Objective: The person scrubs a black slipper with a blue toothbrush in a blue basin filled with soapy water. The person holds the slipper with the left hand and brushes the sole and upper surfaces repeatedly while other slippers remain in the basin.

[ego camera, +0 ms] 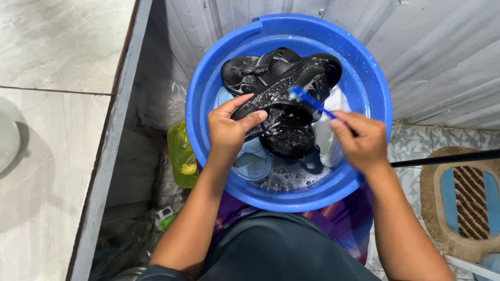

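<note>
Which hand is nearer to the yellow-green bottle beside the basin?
Left. The left hand grips a black sandal just right of the bottle; the right hand is across the basin.

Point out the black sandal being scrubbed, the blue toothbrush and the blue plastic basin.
Black sandal (291, 86), head view: on its wet strap side.
Blue toothbrush (307, 101), head view: on its handle near the bristles.
Blue plastic basin (200, 93), head view: on its left wall.

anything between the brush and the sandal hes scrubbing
Nothing visible. The right hand holds the blue brush with its head on the black sandal, which the left hand grips over the blue basin. Only suds lie between them.
</note>
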